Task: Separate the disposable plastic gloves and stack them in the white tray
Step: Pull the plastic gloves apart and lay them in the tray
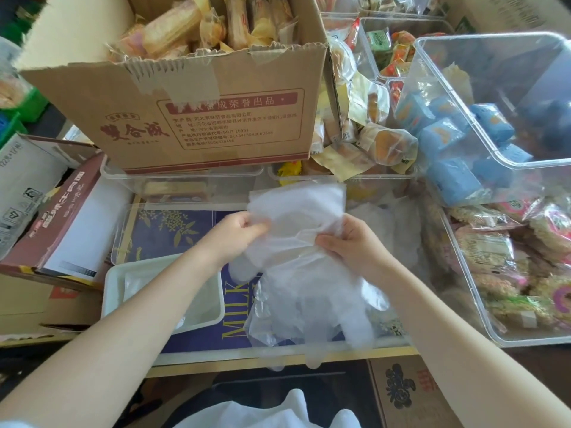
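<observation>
The person is holding a bunch of thin see-through gloves (296,242) up over the table, in the middle of the scene. The left hand (238,230) pinches the left edge of the bunch with its fingers curled on the plastic. The right hand (349,242) grips the right side, with the plastic crumpled under its fingers. It looks like they are trying to peel one glove away from the others, but the plastic is so clear that I cannot tell where one glove stops and the next one starts.

The white tray (216,316) sits near and to the left, partly under the left arm. Something thin and clear seems to lie flat in it, so I think at least a glove or so is already there, though I cannot count any.

The bunch in the hands still looks thick, and its floppy finger parts hang down toward the near edge of the table. There may be more clear plastic lying just right of the right hand. So I think the job is only started, and most of the gloves still have to be pulled apart and laid in the tray.
</observation>
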